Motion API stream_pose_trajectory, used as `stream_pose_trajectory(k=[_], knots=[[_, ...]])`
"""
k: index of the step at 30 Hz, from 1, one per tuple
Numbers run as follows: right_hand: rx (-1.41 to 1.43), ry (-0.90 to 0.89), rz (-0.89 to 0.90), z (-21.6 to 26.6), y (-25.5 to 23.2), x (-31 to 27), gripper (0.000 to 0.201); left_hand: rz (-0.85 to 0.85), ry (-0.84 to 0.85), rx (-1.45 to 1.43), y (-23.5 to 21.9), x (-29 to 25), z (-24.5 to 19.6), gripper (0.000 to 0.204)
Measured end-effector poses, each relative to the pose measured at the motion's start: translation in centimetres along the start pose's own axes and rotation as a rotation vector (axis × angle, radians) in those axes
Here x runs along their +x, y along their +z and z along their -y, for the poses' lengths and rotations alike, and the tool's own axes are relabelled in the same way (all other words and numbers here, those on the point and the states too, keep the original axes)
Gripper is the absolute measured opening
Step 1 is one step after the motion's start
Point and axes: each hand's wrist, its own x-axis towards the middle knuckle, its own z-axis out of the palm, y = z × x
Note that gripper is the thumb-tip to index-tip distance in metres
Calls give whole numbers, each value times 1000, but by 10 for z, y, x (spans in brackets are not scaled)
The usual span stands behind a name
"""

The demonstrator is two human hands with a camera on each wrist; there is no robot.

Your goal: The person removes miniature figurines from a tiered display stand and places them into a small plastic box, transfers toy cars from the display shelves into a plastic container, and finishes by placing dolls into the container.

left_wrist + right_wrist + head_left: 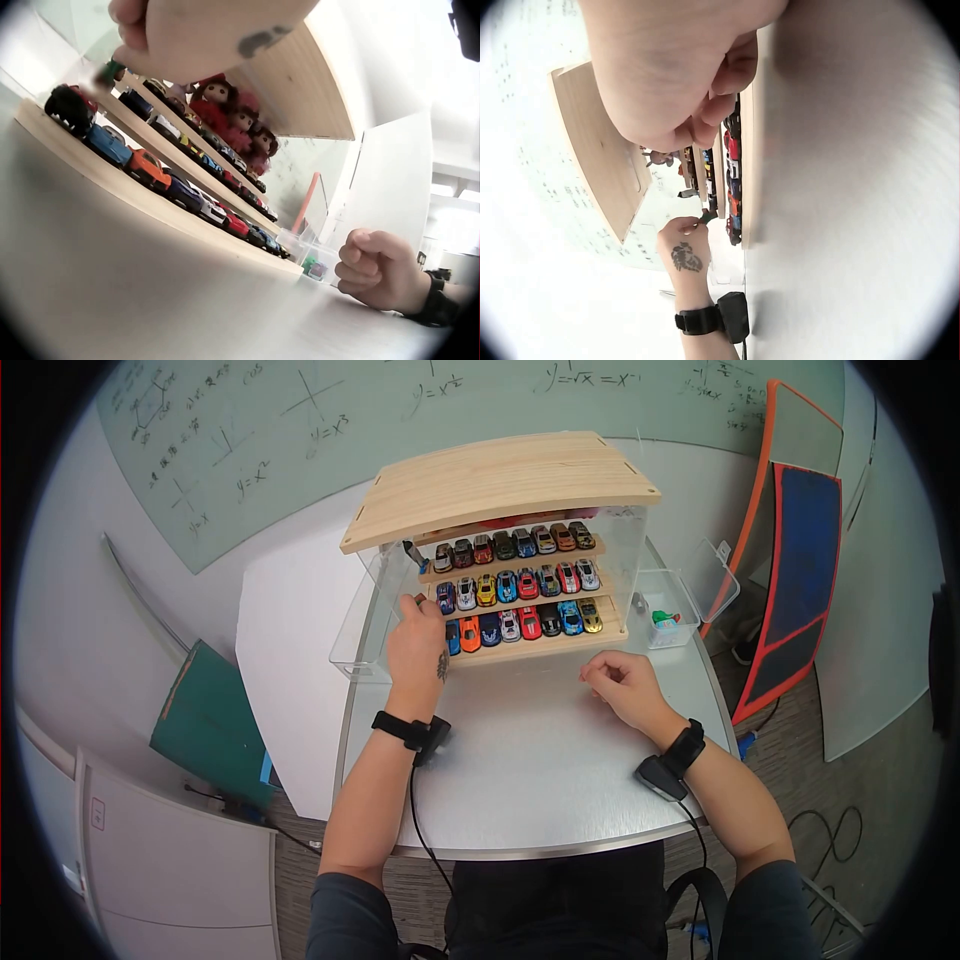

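My left hand (416, 641) is at the left end of the middle shelf of a wooden display case (500, 478). It pinches a small dark green object (709, 217), mostly covered by the fingers; I cannot tell its kind. Beside that hand, rows of toy cars (527, 584) line three stepped shelves, and a red-and-black toy vehicle (71, 109) stands at the left end of the lowest one. On the top shelf's left end stands a small dark figure (415, 555). My right hand (630, 688) rests near the table at the case's front right, fingers loosely curled, holding nothing.
Dolls in red (217, 101) sit behind the cars under the case's roof. To the right is a clear plastic box (668, 630) with small green and red pieces inside. Clear panels (352, 650) flank the case on the left. The metal table (520, 760) has a raised front edge.
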Motion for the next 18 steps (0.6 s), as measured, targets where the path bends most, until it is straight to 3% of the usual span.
stream_pose_trajectory(k=[5, 7, 8, 10, 11, 13, 14, 16, 18], knots=[[44, 12, 1, 6, 1, -1, 15, -141, 82, -111, -47, -5, -21, 15], [261, -83, -33, 23, 9, -6, 42, -256, 366, -547, -56, -12, -35, 9], [259, -81, -35, 25, 13, -6, 42, -256, 366, -551, -54, -19, -44, 9], [266, -192, -60, 25, 19, -7, 65, -17, 465, -974, -45, -32, -60, 13], [263, -192, -59, 24, 15, -7, 65, -19, 464, -976, -38, -37, -63, 13], [-30, -69, 159, 21, 5, -9, 51, 105, 525, -1135, -28, -41, -67, 13], [-28, -68, 156, 16, 5, -7, 51, 107, 527, -1135, -25, -41, -66, 13], [-207, -255, 150, 8, 6, -4, 29, 77, 380, -1074, -26, -33, -58, 9], [-128, -173, 126, 14, 6, -6, 23, 51, 296, -984, -29, -24, -47, 13]])
